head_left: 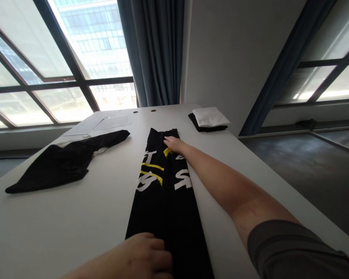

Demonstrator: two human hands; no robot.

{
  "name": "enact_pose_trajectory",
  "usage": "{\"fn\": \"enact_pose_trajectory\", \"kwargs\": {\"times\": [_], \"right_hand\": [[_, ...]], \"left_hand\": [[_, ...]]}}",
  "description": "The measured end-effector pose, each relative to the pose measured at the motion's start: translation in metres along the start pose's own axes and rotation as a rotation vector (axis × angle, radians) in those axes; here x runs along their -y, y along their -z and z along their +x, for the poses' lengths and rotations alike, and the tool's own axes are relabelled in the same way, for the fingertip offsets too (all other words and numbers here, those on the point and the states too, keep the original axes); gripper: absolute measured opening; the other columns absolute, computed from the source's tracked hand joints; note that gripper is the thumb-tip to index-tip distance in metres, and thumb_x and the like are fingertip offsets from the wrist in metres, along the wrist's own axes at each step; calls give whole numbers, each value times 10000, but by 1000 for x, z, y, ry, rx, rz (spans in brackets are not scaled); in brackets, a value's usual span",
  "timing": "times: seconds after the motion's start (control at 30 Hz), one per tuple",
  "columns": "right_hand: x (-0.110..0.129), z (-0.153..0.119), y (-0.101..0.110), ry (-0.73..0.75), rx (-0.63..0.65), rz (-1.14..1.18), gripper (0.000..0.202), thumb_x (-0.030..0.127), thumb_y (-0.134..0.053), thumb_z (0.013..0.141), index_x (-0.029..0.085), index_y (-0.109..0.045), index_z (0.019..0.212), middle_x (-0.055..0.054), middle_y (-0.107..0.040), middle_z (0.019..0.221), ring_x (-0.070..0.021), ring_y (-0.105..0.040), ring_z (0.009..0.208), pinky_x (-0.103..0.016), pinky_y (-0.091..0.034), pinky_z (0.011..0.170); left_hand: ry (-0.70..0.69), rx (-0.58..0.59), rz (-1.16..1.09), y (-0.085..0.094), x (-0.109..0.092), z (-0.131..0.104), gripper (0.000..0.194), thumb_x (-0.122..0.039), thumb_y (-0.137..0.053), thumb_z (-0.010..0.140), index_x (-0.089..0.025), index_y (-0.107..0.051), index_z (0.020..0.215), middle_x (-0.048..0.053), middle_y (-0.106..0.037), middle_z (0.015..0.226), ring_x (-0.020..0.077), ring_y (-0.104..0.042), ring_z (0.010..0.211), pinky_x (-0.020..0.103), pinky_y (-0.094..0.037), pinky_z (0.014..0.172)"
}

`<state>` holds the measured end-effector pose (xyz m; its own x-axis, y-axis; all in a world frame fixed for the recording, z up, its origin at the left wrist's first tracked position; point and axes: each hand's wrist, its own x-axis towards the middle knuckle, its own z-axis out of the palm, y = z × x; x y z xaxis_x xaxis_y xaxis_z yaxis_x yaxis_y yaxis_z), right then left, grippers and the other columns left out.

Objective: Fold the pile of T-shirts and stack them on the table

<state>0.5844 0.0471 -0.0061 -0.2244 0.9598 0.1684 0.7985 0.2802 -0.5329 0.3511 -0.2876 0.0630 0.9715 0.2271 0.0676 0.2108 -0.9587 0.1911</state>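
The right hand [174, 144] and curled left hand [147, 254], grips unclear, seem to be straightening a long black white-and-yellow-printed cloth garment [168, 209]; folding would call for firm pinches.

The garment [178, 215] is matt cloth, the table [87, 221] smooth.

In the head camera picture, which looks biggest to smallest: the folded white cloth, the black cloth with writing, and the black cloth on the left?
1. Black cloth with writing
2. Black cloth on the left
3. Folded white cloth
The first reaches nearest the camera, which makes it look bigger.
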Motion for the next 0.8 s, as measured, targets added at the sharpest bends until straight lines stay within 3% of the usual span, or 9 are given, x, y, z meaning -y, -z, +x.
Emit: {"fn": "enact_pose_trajectory", "kwargs": {"times": [0.13, 0.27, 0.33, 0.47, 0.57, 0.7, 0.8], "right_hand": [[-2, -13, -16, 14, 70, -127, 533, 383, -458, 1090, 193, -518, 1585, -155, -380, 1705, -286, -302, 1600, -571, -129, 1305], [-4, -11, -14, 12, 100, -207, 572, 412, -435, 1098, 199, -454, 1628, -141, -328, 1733, -302, -268, 1611, -561, -135, 1306], [-4, -7, -14, 8, 103, -224, 587, 418, -452, 1090, 204, -442, 1636, -138, -314, 1738, -320, -270, 1609, -567, -143, 1305], [-1, -1, -13, 6, 72, -218, 583, 394, -445, 1086, 197, -438, 1635, -143, -357, 1722, -319, -291, 1600, -561, -183, 1299], [2, -6, -6, 100, -86, -160, 513, 317, -433, 1067, 157, -554, 1540, -156, -503, 1623, -284, -375, 1550, -493, -258, 1286], [11, -45, 10, 339, -316, -78, 386, 209, -508, 969, 144, -710, 1292, -172, -684, 1318, -294, -585, 1295, -485, -412, 1190], [28, -106, 23, 510, -357, -17, 305, 196, -509, 975, 181, -730, 1186, -153, -706, 1210, -293, -614, 1211, -506, -475, 1118]], "left_hand": [[-46, -36, -42, -21, 15, -2, 118, -377, -650, 1057, -262, -669, 1034, -36, -741, 1066, 156, -637, 940, 333, -441, 833], [-40, -101, -74, -35, 20, -4, 116, -392, -647, 1061, -282, -682, 1068, -36, -729, 1039, 140, -642, 911, 321, -426, 862], [-25, -141, -55, -44, 20, -6, 102, -385, -666, 1050, -284, -681, 1051, -42, -717, 988, 133, -627, 853, 314, -419, 805], [-1, -202, 68, -54, 19, -10, 163, -357, -647, 1047, -248, -629, 927, -25, -654, 851, 158, -539, 698, 343, -362, 613], [96, -174, 135, -48, 15, -11, 149, -289, -644, 1031, -230, -581, 909, -11, -626, 853, 173, -533, 694, 353, -389, 598], [215, -66, 128, -33, 10, -12, 71, -214, -639, 998, -236, -576, 976, 4, -655, 960, 180, -589, 757, 337, -469, 661], [358, 4, 35, -27, 11, -15, 158, -172, -656, 913, -237, -588, 1040, 29, -671, 1061, 202, -634, 852, 341, -532, 758]]}}
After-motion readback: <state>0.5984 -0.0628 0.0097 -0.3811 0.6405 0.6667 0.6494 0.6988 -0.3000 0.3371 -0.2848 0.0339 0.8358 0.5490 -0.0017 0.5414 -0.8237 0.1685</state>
